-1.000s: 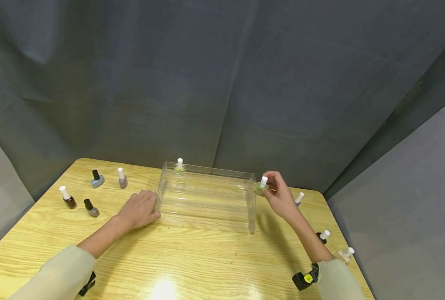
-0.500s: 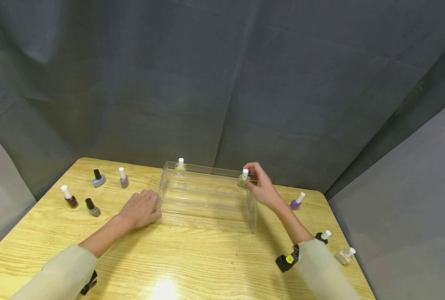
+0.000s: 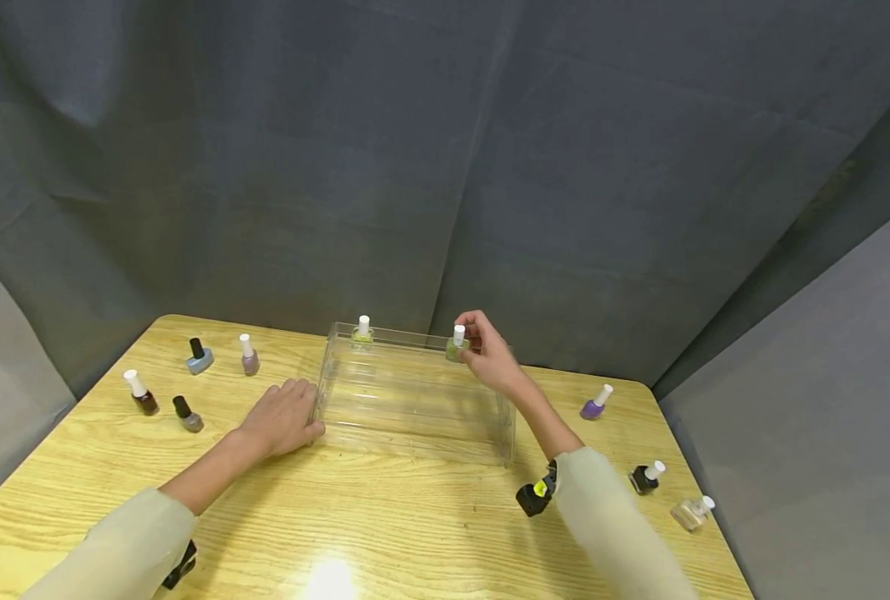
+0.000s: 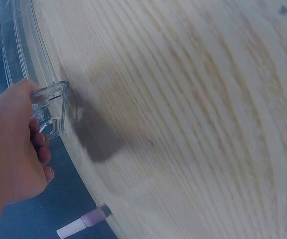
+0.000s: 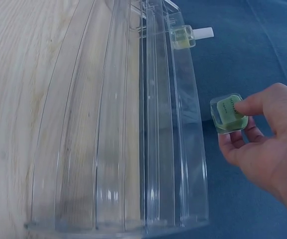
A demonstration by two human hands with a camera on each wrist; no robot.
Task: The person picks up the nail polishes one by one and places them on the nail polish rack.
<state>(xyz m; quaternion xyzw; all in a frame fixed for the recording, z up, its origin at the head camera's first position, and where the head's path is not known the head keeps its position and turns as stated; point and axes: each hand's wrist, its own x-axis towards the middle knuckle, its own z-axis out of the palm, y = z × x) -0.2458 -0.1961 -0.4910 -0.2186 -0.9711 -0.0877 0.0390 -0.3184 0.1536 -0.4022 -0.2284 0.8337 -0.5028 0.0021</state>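
Observation:
A clear acrylic tiered rack (image 3: 415, 400) stands near the back of the table. My left hand (image 3: 280, 418) holds its left end, and in the left wrist view the thumb lies on the rack's edge with the other fingers curled. Between thumb and fingers, my right hand (image 3: 492, 357) pinches a green nail polish bottle (image 3: 457, 345) with a white cap, upright over the rack's back tier. The right wrist view shows that bottle's labelled glass (image 5: 229, 113) held apart from the rack. A yellow-green nail polish bottle (image 3: 363, 332) sits on the top tier near the left end.
On the left of the table are light blue (image 3: 199, 358), mauve (image 3: 249, 357), dark red (image 3: 142, 393) and greyish (image 3: 187, 414) polish bottles. To the right stand purple (image 3: 596, 403), black (image 3: 646, 477) and beige (image 3: 692, 513) ones. A grey curtain (image 3: 445, 167) hangs behind the table.
My right hand has carried the green bottle leftward from beyond the rack's right end to above its back tier. The left hand stays at the rack's left end.

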